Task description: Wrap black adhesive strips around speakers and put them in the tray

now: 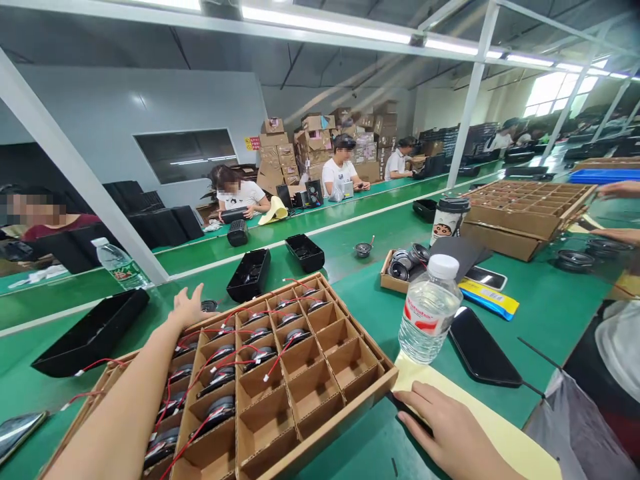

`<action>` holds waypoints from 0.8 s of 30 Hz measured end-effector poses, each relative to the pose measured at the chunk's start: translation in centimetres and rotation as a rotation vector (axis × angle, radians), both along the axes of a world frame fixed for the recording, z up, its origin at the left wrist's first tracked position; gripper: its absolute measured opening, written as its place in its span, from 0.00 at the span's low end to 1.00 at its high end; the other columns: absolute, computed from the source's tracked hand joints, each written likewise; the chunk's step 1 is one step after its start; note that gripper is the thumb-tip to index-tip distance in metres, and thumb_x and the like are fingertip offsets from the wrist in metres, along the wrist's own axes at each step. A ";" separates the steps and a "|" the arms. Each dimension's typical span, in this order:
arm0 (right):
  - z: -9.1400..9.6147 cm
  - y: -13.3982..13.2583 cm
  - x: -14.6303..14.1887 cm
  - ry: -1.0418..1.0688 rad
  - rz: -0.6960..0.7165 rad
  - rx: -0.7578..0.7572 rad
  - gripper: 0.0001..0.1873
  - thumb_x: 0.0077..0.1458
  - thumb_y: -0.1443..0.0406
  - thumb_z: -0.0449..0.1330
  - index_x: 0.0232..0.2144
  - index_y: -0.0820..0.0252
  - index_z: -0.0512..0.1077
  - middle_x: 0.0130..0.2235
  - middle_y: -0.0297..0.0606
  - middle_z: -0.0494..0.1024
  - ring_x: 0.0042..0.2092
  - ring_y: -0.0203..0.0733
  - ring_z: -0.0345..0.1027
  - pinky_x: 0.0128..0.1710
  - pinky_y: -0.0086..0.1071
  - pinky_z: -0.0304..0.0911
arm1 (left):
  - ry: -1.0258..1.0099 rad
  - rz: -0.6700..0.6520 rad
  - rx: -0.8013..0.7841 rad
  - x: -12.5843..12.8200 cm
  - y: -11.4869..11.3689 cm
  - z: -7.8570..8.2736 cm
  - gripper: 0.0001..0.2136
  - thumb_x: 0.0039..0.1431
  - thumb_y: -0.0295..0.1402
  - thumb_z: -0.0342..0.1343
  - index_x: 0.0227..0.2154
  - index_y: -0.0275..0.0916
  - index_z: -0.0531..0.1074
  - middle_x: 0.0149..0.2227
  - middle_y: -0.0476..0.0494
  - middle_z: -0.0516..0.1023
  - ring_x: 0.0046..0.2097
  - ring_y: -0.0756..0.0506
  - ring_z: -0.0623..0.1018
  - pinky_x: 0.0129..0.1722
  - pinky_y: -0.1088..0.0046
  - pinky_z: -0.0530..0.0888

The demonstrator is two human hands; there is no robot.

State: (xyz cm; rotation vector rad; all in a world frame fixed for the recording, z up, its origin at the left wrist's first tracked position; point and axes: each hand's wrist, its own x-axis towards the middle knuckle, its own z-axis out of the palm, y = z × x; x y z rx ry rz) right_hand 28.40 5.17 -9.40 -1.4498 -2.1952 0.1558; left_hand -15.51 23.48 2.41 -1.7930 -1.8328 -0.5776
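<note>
My left hand [187, 308] reaches over the far-left side of a divided cardboard tray [320, 420], fingers apart and holding nothing. Close by its fingertips is a small round speaker [209, 306] on the green bench. Black speakers [218, 410] with red wires fill many of the tray's cells; several nearer cells are bare. My right hand [447, 427] rests at the tray's right corner, on a pale yellow sheet [500, 423]. Its fingers close around something dark, mostly hidden beneath them. Black plastic housings [249, 273] stand beyond the tray.
A water bottle [430, 313] stands beside a black phone [484, 347] to the right. Behind are a small box of speakers [395, 277], a cup [449, 220] and another divided tray [520, 213]. A co-worker's hands [617, 233] show at far right; other people sit across the bench.
</note>
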 end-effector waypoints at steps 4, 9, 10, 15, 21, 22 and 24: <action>0.0 0.2 0.0 0.005 0.003 -0.005 0.13 0.60 0.65 0.46 0.41 0.56 0.69 0.32 0.38 0.71 0.34 0.43 0.69 0.30 0.36 0.66 | -0.125 -0.040 0.096 2.3 0.8 1.3 0.24 0.66 0.42 0.39 0.56 0.28 0.51 0.59 0.23 0.50 0.59 0.28 0.55 0.50 0.43 0.63; 0.1 0.2 -0.1 -0.020 0.000 0.010 0.13 0.59 0.66 0.46 0.40 0.57 0.70 0.31 0.38 0.71 0.32 0.42 0.68 0.29 0.34 0.65 | -0.134 -0.414 0.145 9.7 -1.0 5.6 0.26 0.63 0.37 0.42 0.56 0.20 0.46 0.59 0.23 0.47 0.62 0.35 0.49 0.58 0.54 0.53; 0.1 0.2 -0.2 -0.026 0.000 0.021 0.13 0.59 0.66 0.46 0.39 0.58 0.70 0.31 0.39 0.70 0.32 0.42 0.68 0.29 0.34 0.64 | -0.126 -0.510 0.148 12.0 -2.2 6.0 0.27 0.61 0.37 0.46 0.55 0.20 0.48 0.58 0.23 0.49 0.62 0.36 0.49 0.59 0.55 0.51; 0.9 -1.4 0.1 -0.093 -0.016 0.074 0.12 0.58 0.63 0.51 0.42 0.60 0.69 0.33 0.41 0.70 0.33 0.43 0.67 0.30 0.35 0.64 | -0.051 -0.998 -0.209 24.2 -9.0 5.6 0.22 0.53 0.34 0.56 0.52 0.40 0.60 0.51 0.43 0.68 0.53 0.43 0.67 0.54 0.62 0.62; 1.9 -4.6 4.1 -0.305 0.084 0.218 0.34 0.50 0.45 0.58 0.49 0.64 0.66 0.49 0.47 0.71 0.48 0.50 0.65 0.42 0.39 0.63 | -0.404 -1.103 -0.488 31.5 -8.8 2.3 0.42 0.47 0.38 0.63 0.59 0.31 0.44 0.61 0.27 0.50 0.60 0.35 0.57 0.55 0.54 0.61; 1.8 -4.9 4.9 -0.336 0.081 0.229 0.32 0.49 0.47 0.59 0.49 0.63 0.66 0.50 0.45 0.70 0.50 0.50 0.64 0.43 0.38 0.63 | -0.483 -1.101 -0.529 32.3 -7.9 1.9 0.47 0.45 0.40 0.64 0.60 0.30 0.40 0.61 0.25 0.47 0.60 0.33 0.57 0.55 0.53 0.62; 1.5 -5.4 6.3 -0.369 0.050 0.256 0.24 0.51 0.56 0.61 0.48 0.61 0.67 0.51 0.41 0.70 0.51 0.47 0.63 0.44 0.37 0.62 | -0.625 -1.122 -0.624 33.7 -6.4 1.1 0.50 0.42 0.42 0.66 0.60 0.30 0.39 0.59 0.24 0.52 0.57 0.34 0.62 0.53 0.56 0.64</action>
